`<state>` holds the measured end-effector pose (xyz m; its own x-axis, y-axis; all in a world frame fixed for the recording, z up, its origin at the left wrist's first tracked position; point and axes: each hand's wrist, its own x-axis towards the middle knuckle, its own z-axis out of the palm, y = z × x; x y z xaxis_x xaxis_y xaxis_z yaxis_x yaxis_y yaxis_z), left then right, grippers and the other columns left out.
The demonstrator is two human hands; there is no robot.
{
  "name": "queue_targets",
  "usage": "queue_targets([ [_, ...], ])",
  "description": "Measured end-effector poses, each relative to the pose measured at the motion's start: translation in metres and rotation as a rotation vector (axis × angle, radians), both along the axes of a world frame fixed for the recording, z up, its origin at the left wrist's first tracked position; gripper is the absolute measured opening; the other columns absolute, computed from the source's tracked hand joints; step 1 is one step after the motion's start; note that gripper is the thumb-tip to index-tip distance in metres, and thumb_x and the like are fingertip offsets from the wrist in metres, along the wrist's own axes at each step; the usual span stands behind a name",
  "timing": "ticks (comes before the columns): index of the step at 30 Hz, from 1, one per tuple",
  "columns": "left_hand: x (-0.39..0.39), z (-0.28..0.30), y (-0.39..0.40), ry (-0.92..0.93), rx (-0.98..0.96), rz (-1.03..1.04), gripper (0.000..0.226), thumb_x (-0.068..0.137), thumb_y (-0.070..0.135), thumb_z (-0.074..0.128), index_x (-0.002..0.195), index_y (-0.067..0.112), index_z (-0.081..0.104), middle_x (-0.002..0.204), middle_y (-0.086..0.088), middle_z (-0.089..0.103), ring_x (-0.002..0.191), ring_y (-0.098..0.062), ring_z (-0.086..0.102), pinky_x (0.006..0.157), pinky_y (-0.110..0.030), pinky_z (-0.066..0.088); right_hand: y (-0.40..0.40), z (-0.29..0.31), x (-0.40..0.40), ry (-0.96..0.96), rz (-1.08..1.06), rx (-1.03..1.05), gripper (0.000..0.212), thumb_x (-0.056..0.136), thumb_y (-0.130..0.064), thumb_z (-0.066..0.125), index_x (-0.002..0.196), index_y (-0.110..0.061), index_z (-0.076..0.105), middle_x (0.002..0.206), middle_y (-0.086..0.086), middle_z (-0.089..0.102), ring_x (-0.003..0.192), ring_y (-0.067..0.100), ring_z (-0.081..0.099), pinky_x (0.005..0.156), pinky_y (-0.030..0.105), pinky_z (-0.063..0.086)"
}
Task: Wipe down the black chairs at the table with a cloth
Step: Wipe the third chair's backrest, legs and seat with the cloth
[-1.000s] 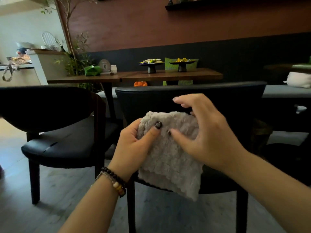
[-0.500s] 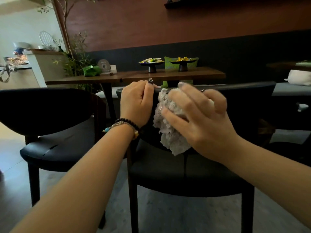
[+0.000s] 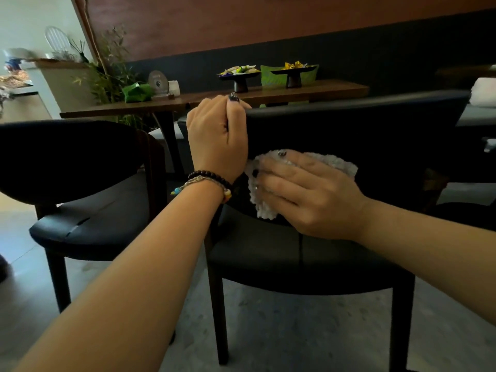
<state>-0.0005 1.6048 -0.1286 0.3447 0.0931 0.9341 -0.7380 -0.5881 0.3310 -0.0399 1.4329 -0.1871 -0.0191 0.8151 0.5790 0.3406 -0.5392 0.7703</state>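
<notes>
A black chair (image 3: 362, 130) stands straight in front of me with its curved backrest toward me. My left hand (image 3: 217, 138) grips the left end of that backrest's top edge, thumb over the rim. My right hand (image 3: 306, 191) presses a grey fluffy cloth (image 3: 341, 163) flat against the rear face of the backrest, low on its left part, with the fingers spread over the cloth. Most of the cloth is hidden under the hand. A second black chair (image 3: 80, 167) stands to the left.
A long wooden table (image 3: 322, 89) runs behind the chairs with two black pedestal dishes (image 3: 240, 79), a green packet (image 3: 137, 92) and a small sign. A dark bench lines the wall. A plant (image 3: 110, 73) stands at the back left. Grey floor lies below.
My right hand has slid the cloth down from the top edge of the backrest to its lower left part. My left hand keeps its grip on the top edge.
</notes>
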Motion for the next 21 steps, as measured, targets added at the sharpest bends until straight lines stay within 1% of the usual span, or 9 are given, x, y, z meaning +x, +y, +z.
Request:
queue_targets([
  [4,0.001,-0.004,0.001,-0.022,-0.018,0.009,0.045,0.095,0.022,0.029,0.077,0.011,0.068,0.070,0.004,0.058,0.072,0.000,0.043,0.080,-0.030,0.036,-0.004,-0.032,0.000,0.061,-0.167,-0.362,0.026,0.098,-0.012,0.051,0.112,-0.007,0.072,0.122,0.013,0.067,0.123,0.029,0.057,0.111,0.042,0.039],
  [6,0.002,-0.004,0.001,-0.029,-0.013,-0.002,0.046,0.095,0.023,0.028,0.078,0.012,0.069,0.072,0.006,0.056,0.073,0.001,0.043,0.080,-0.031,0.037,-0.006,-0.035,-0.003,0.063,-0.237,-0.428,0.025,0.096,-0.016,0.054,0.111,-0.011,0.073,0.121,0.008,0.068,0.123,0.026,0.058,0.111,0.040,0.040],
  [8,0.002,-0.002,0.000,-0.042,-0.027,-0.006,0.046,0.094,0.023,0.028,0.077,0.011,0.069,0.072,0.007,0.056,0.073,0.000,0.043,0.080,-0.033,0.038,-0.005,-0.022,-0.006,0.059,-0.169,-0.393,0.023,0.095,-0.013,0.055,0.109,-0.010,0.074,0.117,0.010,0.069,0.121,0.029,0.059,0.109,0.043,0.041],
  [11,0.004,-0.004,-0.002,-0.074,-0.048,0.004,0.045,0.094,0.021,0.029,0.077,0.009,0.069,0.072,0.002,0.059,0.074,0.002,0.042,0.079,-0.031,0.036,-0.008,0.014,-0.011,0.071,0.037,-0.085,0.020,0.098,-0.004,0.052,0.111,-0.003,0.068,0.118,0.018,0.067,0.123,0.036,0.057,0.111,0.047,0.037],
  [13,0.007,-0.007,-0.001,-0.106,-0.053,0.013,0.043,0.094,0.018,0.031,0.076,0.008,0.069,0.072,0.000,0.060,0.075,0.002,0.043,0.078,-0.033,0.037,-0.014,0.025,-0.012,0.033,0.087,0.079,0.018,0.097,-0.004,0.055,0.109,-0.005,0.070,0.117,0.017,0.068,0.125,0.035,0.056,0.111,0.046,0.037],
  [15,0.009,-0.008,0.000,-0.115,-0.067,0.020,0.043,0.095,0.017,0.031,0.077,0.007,0.069,0.072,0.001,0.058,0.075,0.003,0.042,0.078,-0.032,0.037,-0.015,0.016,-0.010,0.017,0.079,0.046,0.017,0.096,-0.005,0.059,0.104,-0.006,0.074,0.115,0.015,0.070,0.123,0.033,0.058,0.108,0.046,0.042],
  [17,0.009,-0.007,-0.001,-0.110,-0.073,0.019,0.044,0.095,0.017,0.031,0.077,0.007,0.069,0.072,0.001,0.057,0.075,0.004,0.041,0.078,-0.030,0.036,-0.018,-0.006,-0.006,0.060,0.052,-0.092,0.017,0.096,-0.005,0.060,0.102,-0.006,0.075,0.114,0.014,0.071,0.119,0.031,0.060,0.106,0.044,0.045],
  [19,0.007,-0.007,-0.002,-0.108,-0.067,0.030,0.045,0.095,0.019,0.029,0.078,0.007,0.069,0.072,0.003,0.054,0.075,0.005,0.040,0.078,-0.031,0.036,-0.022,-0.028,-0.004,0.142,-0.041,-0.257,0.019,0.097,-0.009,0.058,0.106,-0.007,0.075,0.116,0.010,0.071,0.119,0.026,0.061,0.102,0.040,0.048],
  [21,0.006,-0.007,-0.002,-0.108,-0.068,0.034,0.045,0.095,0.019,0.029,0.077,0.007,0.069,0.072,0.003,0.053,0.075,0.005,0.040,0.077,-0.032,0.037,-0.023,-0.037,-0.005,0.199,-0.127,-0.309,0.024,0.098,-0.015,0.054,0.109,-0.011,0.075,0.119,0.005,0.070,0.120,0.021,0.061,0.100,0.035,0.049],
])
